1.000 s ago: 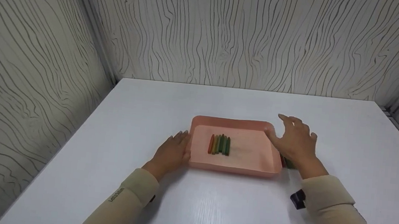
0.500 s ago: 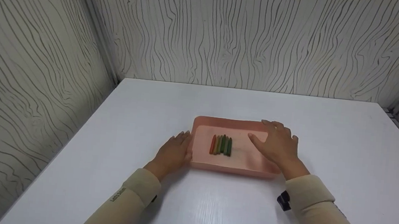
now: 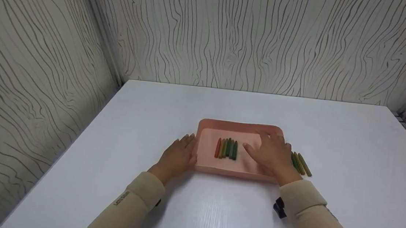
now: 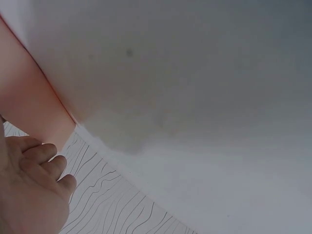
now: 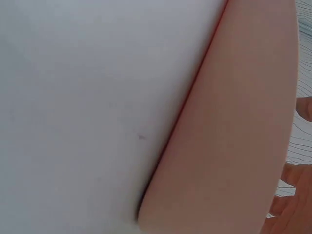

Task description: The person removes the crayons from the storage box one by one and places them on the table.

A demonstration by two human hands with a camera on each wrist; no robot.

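Observation:
In the head view, a shallow pink tray (image 3: 252, 175) lies on the white table. Inside it, toward the left, several crayons (image 3: 226, 148) stand side by side in a row, from orange through yellow to dark green. My left hand (image 3: 177, 156) rests against the tray's left wall with its fingers extended; the left wrist view shows the fingers (image 4: 53, 165) at that wall. Over the tray's right half hovers my right hand (image 3: 273, 155), thumb spread from loosely bent fingers, with nothing visible between them. The thumb points at the crayon row, a short gap away.
More green and yellow crayons (image 3: 302, 164) lie slanted on the table (image 3: 347, 141) just right of the tray, partly hidden by the right hand. Patterned panels (image 3: 232, 35) rise behind the table and along its left side.
My right hand has moved left from beyond the tray's right edge to over its inside, uncovering the crayons on the table. The left hand stays at the tray's left wall.

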